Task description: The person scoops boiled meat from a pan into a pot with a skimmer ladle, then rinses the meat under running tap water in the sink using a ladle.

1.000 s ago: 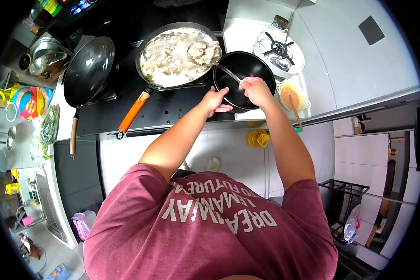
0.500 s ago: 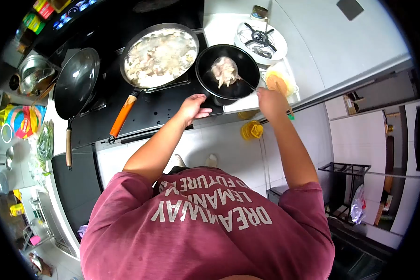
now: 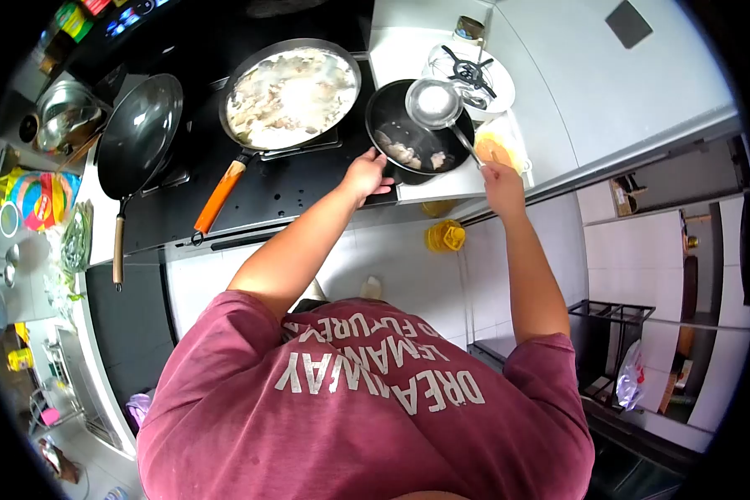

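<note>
My right hand (image 3: 501, 185) is closed on the handle of a metal skimmer (image 3: 434, 102), whose round head is over the upper right of a black pot (image 3: 400, 98). Pale meat pieces (image 3: 402, 153) lie in the bottom of the pot. At the pot's lower left rim is my left hand (image 3: 366, 176), its fingers apart; whether it grips the rim is unclear. Left of the pot, a wide pan (image 3: 233, 133) with an orange handle holds pale food in cloudy, steaming liquid.
A dark wok (image 3: 140, 137) sits on the left of the stove. Right of the pot are a white round container with a black burner grate (image 3: 472, 73) and a bowl of orange-brown contents (image 3: 493, 148). A yellow container (image 3: 445, 236) stands on the floor.
The meat has gone from the skimmer into the pot over the last second. The skimmer has swung up and right, now without visible meat. My left hand is back beside the pot rim.
</note>
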The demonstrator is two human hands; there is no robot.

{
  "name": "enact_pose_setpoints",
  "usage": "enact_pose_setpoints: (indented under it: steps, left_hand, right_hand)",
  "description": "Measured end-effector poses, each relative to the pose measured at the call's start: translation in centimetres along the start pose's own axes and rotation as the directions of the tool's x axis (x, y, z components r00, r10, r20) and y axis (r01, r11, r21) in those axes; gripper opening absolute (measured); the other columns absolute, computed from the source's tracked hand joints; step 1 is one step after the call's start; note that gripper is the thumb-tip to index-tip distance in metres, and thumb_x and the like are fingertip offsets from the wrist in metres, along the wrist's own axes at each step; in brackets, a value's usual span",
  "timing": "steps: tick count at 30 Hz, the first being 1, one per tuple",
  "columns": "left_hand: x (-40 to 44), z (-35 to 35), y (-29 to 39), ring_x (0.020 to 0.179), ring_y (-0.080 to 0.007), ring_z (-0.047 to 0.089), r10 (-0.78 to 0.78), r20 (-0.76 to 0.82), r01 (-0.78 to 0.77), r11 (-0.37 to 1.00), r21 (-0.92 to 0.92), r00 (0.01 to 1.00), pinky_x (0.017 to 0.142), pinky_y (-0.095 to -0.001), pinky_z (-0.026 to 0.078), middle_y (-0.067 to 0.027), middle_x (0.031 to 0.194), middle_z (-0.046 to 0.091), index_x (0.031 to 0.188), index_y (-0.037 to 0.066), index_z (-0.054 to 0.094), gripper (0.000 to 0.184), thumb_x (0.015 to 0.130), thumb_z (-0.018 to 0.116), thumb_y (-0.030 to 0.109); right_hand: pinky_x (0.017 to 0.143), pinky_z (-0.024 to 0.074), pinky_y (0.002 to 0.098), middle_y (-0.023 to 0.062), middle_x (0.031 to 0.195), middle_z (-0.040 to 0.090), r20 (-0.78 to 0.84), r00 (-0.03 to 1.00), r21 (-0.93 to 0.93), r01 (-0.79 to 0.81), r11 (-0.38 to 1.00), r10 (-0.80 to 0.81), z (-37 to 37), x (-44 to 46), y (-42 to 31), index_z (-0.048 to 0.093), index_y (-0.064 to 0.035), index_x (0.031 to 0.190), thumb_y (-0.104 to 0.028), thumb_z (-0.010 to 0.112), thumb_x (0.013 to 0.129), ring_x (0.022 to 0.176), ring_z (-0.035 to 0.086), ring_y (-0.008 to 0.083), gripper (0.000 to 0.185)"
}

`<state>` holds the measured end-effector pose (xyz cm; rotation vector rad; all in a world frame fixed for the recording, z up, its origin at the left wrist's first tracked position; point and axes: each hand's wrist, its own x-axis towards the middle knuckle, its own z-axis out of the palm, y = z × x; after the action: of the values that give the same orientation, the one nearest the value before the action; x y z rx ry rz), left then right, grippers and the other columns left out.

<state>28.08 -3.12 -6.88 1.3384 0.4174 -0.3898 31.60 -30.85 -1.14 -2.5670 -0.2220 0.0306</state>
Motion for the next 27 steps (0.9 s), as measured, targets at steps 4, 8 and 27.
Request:
enact_pose_setpoints:
  steps: [4, 8, 27]
  left_hand:
    - [-1.6, -2.0, -0.5, 0.089, -0.02, 0.066, -0.032, 0.005, 0.032, 0.999, 0.033, 0.999, 0.069, -0.03, 0.057, -0.0138, 0.141, 0.041, 0.145, 0.002, 0.025, 0.056, 0.098, 0.048, 0.023]
    - [-5.7, -7.6, 0.5, 0.083, -0.0143, 0.065, 0.128, 0.031, -0.131, 0.987, 0.095, 0.991, 0.07, -0.0266, 0.052, -0.0073, 0.115, 0.061, 0.126, 0.003, 0.051, 0.037, 0.097, 0.05, 0.026]
    - [-13.4, -23.2, 4.2, 0.086, -0.0371, 0.064, 0.337, -0.352, 0.237, 0.337, 0.911, 0.873, 0.073, -0.0462, 0.051, -0.0188, 0.089, 0.067, 0.097, 0.003, 0.062, 0.047, 0.087, 0.057, 0.049]
  right_hand:
    - [0.055, 0.0435, 0.0307, 0.0065, 0.06, 0.058, 0.128, 0.991, 0.45, -0.099, 0.887, 0.045, 0.8, 2.5, -5.0, 0.069, -0.0045, 0.096, -0.018, 0.059, 0.088, 0.055, 0.055, 0.0156, 0.019]
    - [0.062, 0.0518, 0.0379, 0.0156, 0.076, 0.065, -0.248, 0.868, -0.089, 0.421, 0.903, -0.43, 5.5, 5.6, -12.7, 0.066, -0.0075, 0.098, -0.02, 0.056, 0.088, 0.071, 0.067, 0.0293, 0.019]
    - [0.072, 0.0516, 0.0402, 0.0146, 0.087, 0.067, 0.549, 0.8, -0.166, 0.389, 0.906, -0.243, 14.1, 15.7, -21.6, 0.071, -0.0089, 0.086, -0.019, 0.053, 0.082, 0.08, 0.063, 0.0348, 0.022]
